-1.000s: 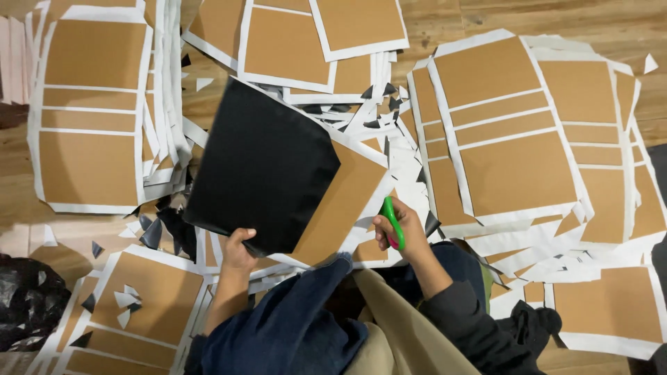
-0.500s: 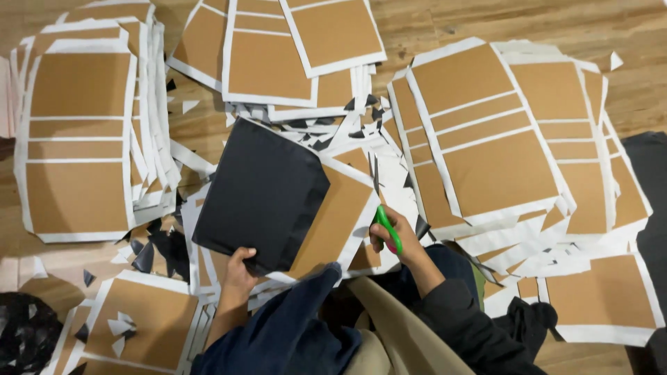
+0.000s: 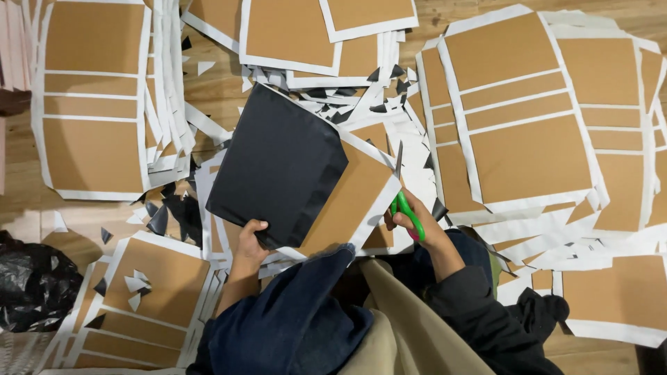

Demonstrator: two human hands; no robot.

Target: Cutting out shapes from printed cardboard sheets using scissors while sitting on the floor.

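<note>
My left hand (image 3: 251, 239) grips the lower edge of the black-and-brown card sheet (image 3: 299, 170), fingers closed on it, holding it tilted above my lap. My right hand (image 3: 420, 222) sits at the sheet's right edge, fingers through the green-handled scissors (image 3: 403, 191), whose blades point up along the white border. Stacks of brown cards (image 3: 521, 118) lie right of the sheet on the wooden floor (image 3: 215, 90), black offcuts (image 3: 170, 215) to its left.

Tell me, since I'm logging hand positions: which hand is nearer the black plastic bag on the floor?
Left. The left hand is closer to the black plastic bag; the right hand is farther away.
</note>
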